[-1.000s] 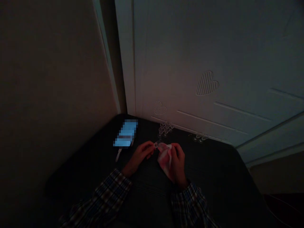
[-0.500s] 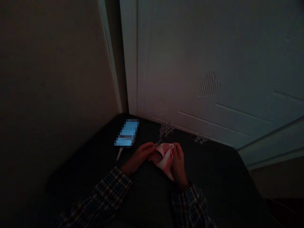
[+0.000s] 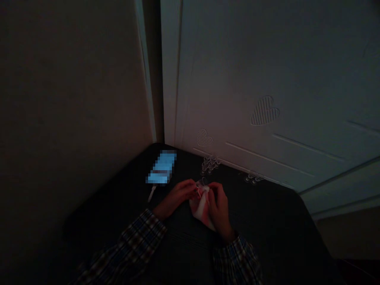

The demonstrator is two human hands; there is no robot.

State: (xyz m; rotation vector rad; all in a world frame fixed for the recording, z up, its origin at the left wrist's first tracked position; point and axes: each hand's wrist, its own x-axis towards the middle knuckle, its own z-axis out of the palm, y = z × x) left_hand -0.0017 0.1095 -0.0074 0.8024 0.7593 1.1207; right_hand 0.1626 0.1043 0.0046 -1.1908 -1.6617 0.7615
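Observation:
A small pink and white cloth (image 3: 201,209) hangs between my two hands over the dark tabletop. My left hand (image 3: 183,190) is closed, its fingertips pinching the cloth's upper left edge beside a small clear ring-shaped piece (image 3: 203,181). Whether the left fingers also grip that clear piece is hard to see in the dim light. On the other side, my right hand (image 3: 219,206) is closed around the cloth's upper right edge, with thumb and fingers near the clear piece. The cloth's lower end droops below the hands.
A lit phone (image 3: 162,168) with a white cable (image 3: 152,194) lies left on the dark table (image 3: 118,213). Two groups of clear ring-shaped pieces, the larger cluster (image 3: 210,164) and the smaller cluster (image 3: 253,178), lie by the white panel (image 3: 231,99) with raised hearts. A wall (image 3: 74,99) stands left.
My right hand has moved left, closer to my left hand, and the cloth's top is bunched together. The cloth's opening has narrowed. The view has shifted slightly.

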